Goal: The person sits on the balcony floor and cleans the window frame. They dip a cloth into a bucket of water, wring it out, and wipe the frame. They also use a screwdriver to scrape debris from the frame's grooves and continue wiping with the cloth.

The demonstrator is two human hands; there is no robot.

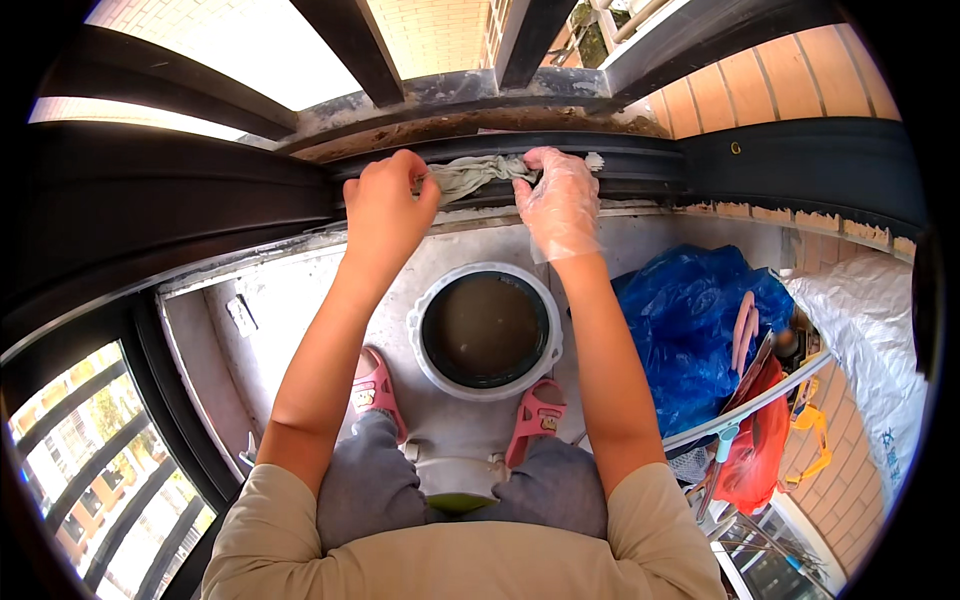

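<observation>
Rag (470,175) ends under both hands (385,205).

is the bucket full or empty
Nearly full: murky brown water fills the bucket almost to its white rim, between the person's feet.

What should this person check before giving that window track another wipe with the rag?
1. Rag gripped by both hands: ok; left hand and right hand each pinch an end.
2. Rag seated in the dark window track: ok, it lies along the groove.
3. Glove on the right hand: ok, a clear one covers it; the left is bare.
4. Bucket within reach: ok, it stands between the pink sandals, holding murky water.
5. Footing: cannot tell; both feet rest on the ledge, but its grip is not visible.
6. Blue bag clear of the arms: ok, it sits off to the right.
</observation>
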